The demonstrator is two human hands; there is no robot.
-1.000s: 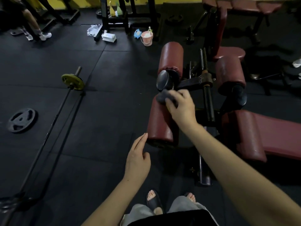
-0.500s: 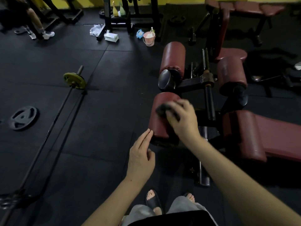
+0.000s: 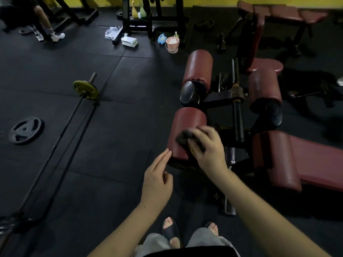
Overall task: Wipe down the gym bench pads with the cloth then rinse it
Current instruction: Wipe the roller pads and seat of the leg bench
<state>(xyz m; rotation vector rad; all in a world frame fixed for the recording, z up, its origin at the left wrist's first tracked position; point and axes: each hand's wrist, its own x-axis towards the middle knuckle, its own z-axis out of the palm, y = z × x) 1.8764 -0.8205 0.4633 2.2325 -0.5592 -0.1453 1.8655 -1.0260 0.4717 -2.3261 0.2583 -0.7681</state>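
dark cloth [image 3: 185, 137] bunched under right hand [image 3: 207, 149], fingers curled round it, pressed onto near roller pad [image 3: 187, 123] to scrub its top; left hand [image 3: 157, 180] idle beside pad, fingers straight, empty; pink bucket [image 3: 172, 44] well apart, likely for rinsing

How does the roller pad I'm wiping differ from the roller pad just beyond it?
The near roller pad has the right hand pressing the dark cloth on it; the far roller pad is untouched. The far one shows glossy streaks; the near one looks matte. Only the far one shows a black end cap. Both are dark red cylinders.
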